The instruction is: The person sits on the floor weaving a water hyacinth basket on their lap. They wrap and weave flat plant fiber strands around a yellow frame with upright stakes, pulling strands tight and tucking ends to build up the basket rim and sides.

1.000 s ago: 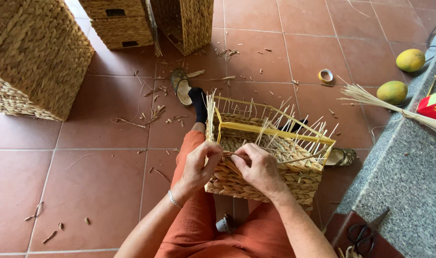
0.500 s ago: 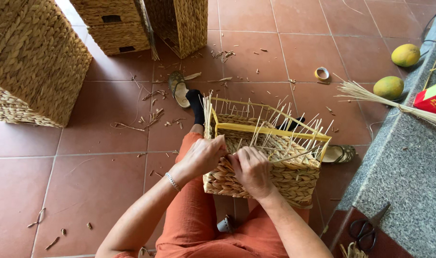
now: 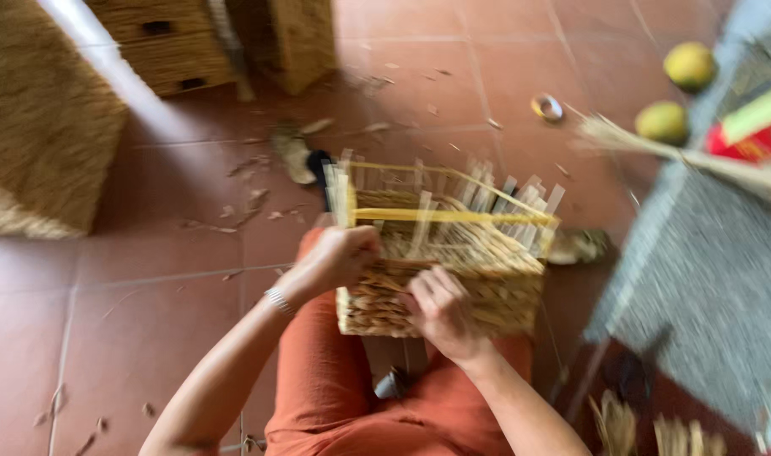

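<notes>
A half-woven straw basket [image 3: 486, 279] with a yellow frame and upright loose strands rests on my lap, over orange trousers. My left hand [image 3: 339, 257] grips the basket's near left rim, fingers curled over the edge. My right hand [image 3: 440, 312] presses on the near woven wall, fingers pinching the weave or a strand. The picture is motion-blurred, so fine strands are hard to make out.
Finished woven baskets stand at the left [image 3: 39, 143] and at the back [image 3: 170, 42]. Straw scraps litter the red tile floor. A grey stone ledge [image 3: 714, 279] on the right carries two green-yellow fruits [image 3: 689, 66] and a red box [image 3: 752, 127]. A tape roll [image 3: 547, 107] lies on the floor.
The view has swung and blurred. My right hand slid down from the rim onto the basket's near wall; my left hand stays at the left rim.
</notes>
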{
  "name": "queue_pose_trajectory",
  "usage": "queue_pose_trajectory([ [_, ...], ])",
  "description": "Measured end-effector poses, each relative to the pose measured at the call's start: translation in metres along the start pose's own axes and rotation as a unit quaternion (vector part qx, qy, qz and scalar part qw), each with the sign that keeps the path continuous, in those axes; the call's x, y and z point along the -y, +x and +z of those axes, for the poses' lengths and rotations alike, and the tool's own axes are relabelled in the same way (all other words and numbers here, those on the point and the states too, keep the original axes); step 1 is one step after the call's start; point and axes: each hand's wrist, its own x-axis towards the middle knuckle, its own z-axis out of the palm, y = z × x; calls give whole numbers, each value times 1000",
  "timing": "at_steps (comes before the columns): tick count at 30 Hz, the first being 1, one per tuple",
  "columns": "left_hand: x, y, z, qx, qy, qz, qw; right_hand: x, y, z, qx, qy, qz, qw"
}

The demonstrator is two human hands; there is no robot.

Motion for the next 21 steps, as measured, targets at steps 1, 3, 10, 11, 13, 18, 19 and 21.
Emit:
queue_pose_trajectory([
  [1,-3,-6,-2,-3,22,-4,1000,3,-4,0,-2,5,16,1000],
  [3,-4,-14,-6,-22,39,-1,999,8,-14,2,-9,11,50,999],
  [10,11,-33,-25,-66,100,-53,991,23,-115,-25,-32,94,302,948],
  [11,17,-37,-28,-71,83,-52,993,23,-136,-29,-14,114,367,923],
  [13,29,-39,-35,-78,66,-45,994,18,-178,-31,3,143,475,868],
  [18,77,-48,-67,-58,138,25,988,-12,-282,-19,25,142,658,739],
  [19,90,-50,-73,-58,107,-5,993,-21,-300,-19,-21,120,641,758],
  [21,115,-49,-76,-63,46,-70,994,-39,-333,-25,-99,42,641,760],
])
